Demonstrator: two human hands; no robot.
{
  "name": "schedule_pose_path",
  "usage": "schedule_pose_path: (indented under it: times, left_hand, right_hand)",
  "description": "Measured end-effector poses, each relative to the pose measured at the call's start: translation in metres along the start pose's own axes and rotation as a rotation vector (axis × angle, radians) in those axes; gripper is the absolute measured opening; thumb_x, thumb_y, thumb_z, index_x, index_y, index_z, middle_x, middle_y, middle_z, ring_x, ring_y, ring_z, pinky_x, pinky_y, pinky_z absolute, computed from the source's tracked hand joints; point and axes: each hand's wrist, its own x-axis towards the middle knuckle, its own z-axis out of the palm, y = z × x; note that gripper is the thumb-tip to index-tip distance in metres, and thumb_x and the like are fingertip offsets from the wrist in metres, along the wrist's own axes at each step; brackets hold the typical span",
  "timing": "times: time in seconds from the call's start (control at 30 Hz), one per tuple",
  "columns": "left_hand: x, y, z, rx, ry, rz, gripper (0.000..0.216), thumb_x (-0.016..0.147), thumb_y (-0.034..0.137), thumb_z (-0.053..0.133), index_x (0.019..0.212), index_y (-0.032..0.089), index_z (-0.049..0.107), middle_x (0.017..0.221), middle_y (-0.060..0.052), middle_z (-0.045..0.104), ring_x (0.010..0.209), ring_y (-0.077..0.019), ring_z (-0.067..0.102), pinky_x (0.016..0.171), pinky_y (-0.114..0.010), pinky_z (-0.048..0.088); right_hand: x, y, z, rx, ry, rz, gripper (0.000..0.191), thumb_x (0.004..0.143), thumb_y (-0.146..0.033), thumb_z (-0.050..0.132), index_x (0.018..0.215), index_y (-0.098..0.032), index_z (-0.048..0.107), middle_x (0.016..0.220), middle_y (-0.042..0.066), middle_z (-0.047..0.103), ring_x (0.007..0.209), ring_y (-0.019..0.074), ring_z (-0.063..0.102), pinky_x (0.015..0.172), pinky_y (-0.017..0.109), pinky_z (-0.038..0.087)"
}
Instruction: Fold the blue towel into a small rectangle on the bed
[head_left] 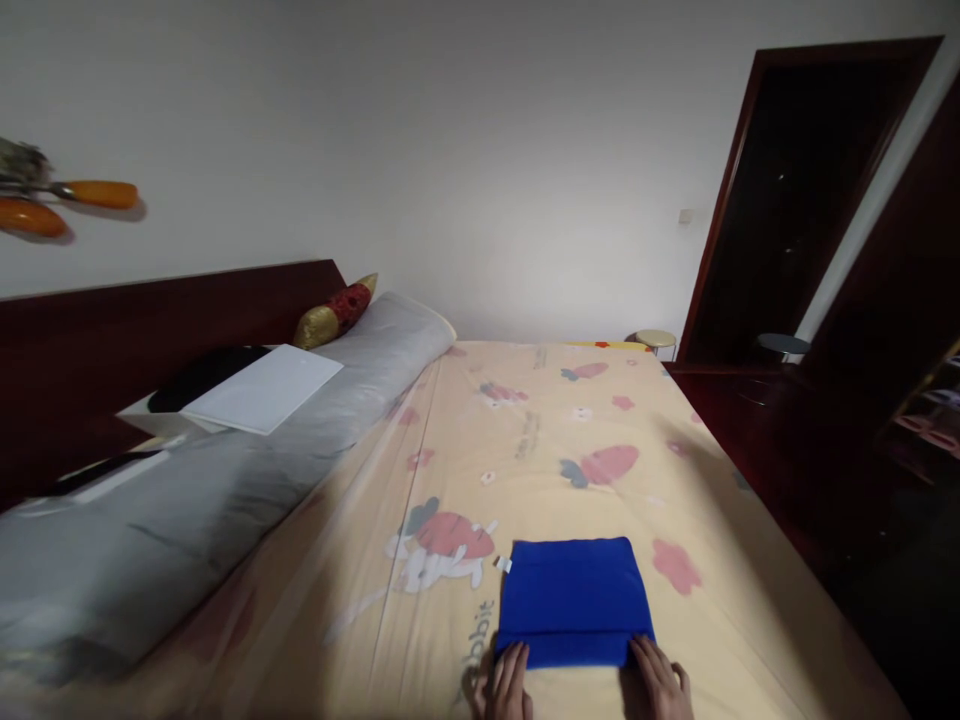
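Observation:
A folded blue cloth (576, 590) lies flat on the bed, with a strip folded over along its near edge and a small white tag (503, 564) sticking out at its left side. My left hand (511, 682) grips its near left corner, fingers on top. At the near right corner, my right hand (661, 680) holds the cloth in the same way, fingertips on the folded strip. Both thumbs are mostly hidden.
The bed sheet (525, 480) is cream with rabbit and carrot prints. A long grey bolster (247, 480) runs along the dark headboard (172, 310); a white flat box lid (266, 388) and a red-gold cushion (337, 312) rest there. Stools (656, 339) stand beyond the bed.

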Motion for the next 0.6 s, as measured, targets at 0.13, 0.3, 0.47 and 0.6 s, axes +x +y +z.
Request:
schedule_pose_path:
  times: [0.13,0.3,0.47,0.6]
  left_hand:
    - [0.024,0.000,-0.010,-0.072,-0.034,0.013,0.050,0.073,0.012,0.046,0.112,0.033,0.067,0.119,0.004,0.070,0.114,-0.0196,0.060,0.099,-0.038,0.034]
    - [0.067,0.006,-0.015,-0.035,-0.049,0.021,0.037,0.076,0.014,0.051,0.103,0.031,0.070,0.106,0.001,0.074,0.112,-0.0226,0.060,0.105,-0.045,0.034]
    - [0.096,0.026,0.000,0.030,-0.010,0.033,0.037,0.078,0.011,0.050,0.105,0.023,0.072,0.109,-0.007,0.074,0.110,-0.0269,0.062,0.102,-0.048,0.040]
    - [0.092,0.050,0.012,-0.007,0.034,0.215,0.043,0.083,0.016,0.046,0.120,0.032,0.063,0.122,0.002,0.069,0.114,-0.0182,0.061,0.101,-0.034,0.044]
  right_hand:
    - [0.029,-0.018,-0.031,0.019,-0.042,-0.023,0.035,0.083,-0.034,0.044,0.110,-0.025,0.063,0.117,0.007,0.068,0.109,0.0236,0.059,0.095,0.040,0.035]
    - [0.066,-0.033,-0.042,-0.038,-0.103,0.000,0.033,0.079,-0.026,0.043,0.101,-0.023,0.067,0.106,0.009,0.069,0.105,0.0285,0.058,0.099,0.049,0.032]
    - [0.087,-0.053,-0.021,-0.036,-0.124,-0.059,0.045,0.074,-0.023,0.048,0.115,-0.017,0.065,0.126,0.015,0.063,0.122,0.0349,0.052,0.108,0.056,0.028]
    - [0.086,-0.076,-0.004,0.016,-0.179,-0.216,0.050,0.076,-0.023,0.049,0.125,-0.022,0.060,0.131,0.005,0.062,0.123,0.0218,0.054,0.109,0.035,0.036]
